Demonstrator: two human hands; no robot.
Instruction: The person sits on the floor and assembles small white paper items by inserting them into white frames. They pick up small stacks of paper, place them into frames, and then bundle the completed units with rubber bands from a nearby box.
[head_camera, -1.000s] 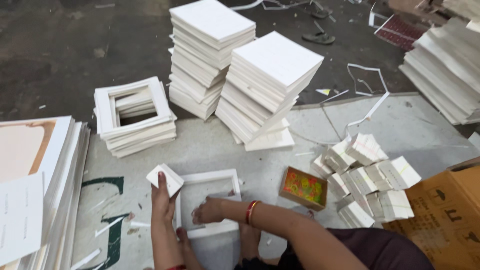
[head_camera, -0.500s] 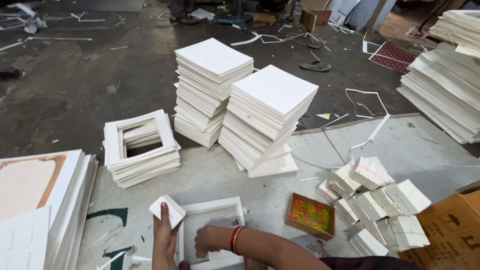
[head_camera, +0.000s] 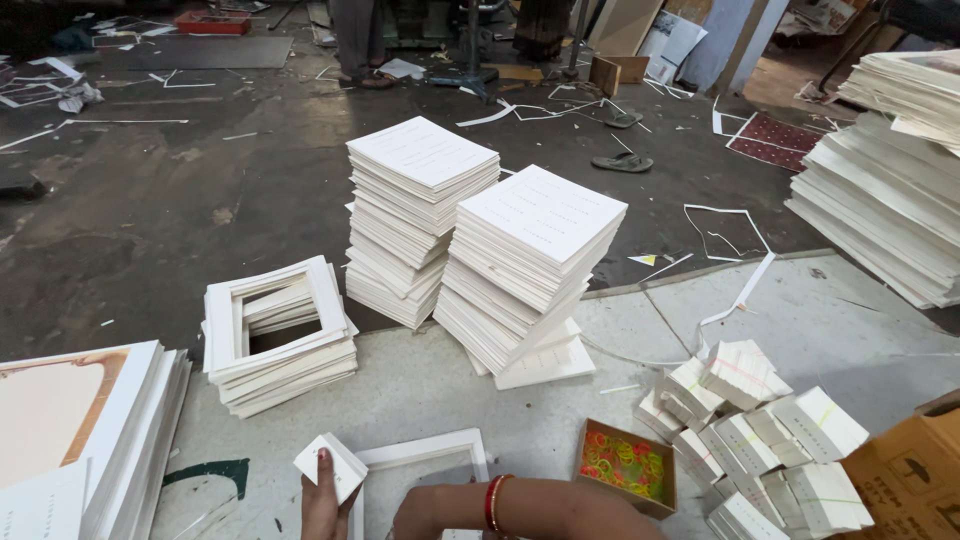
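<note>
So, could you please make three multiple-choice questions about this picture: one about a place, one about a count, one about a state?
1. Where is the small box of rubber bands?
A. on top of a tall stack
B. on the floor, right of the white frame
C. inside the brown carton

2. How many tall stacks of white square boards stand side by side in the middle?
A. two
B. four
C. six

3. What is the left hand doing?
A. lying flat and empty
B. holding a small white bundle
C. pressing on the rubber bands

Answers:
1 B, the open box sits on the floor between the frame and the banded bundles.
2 A, only the left stack and the right stack stand there.
3 B, its fingers grip the small white bundle; the right hand rests at the frame.
</note>
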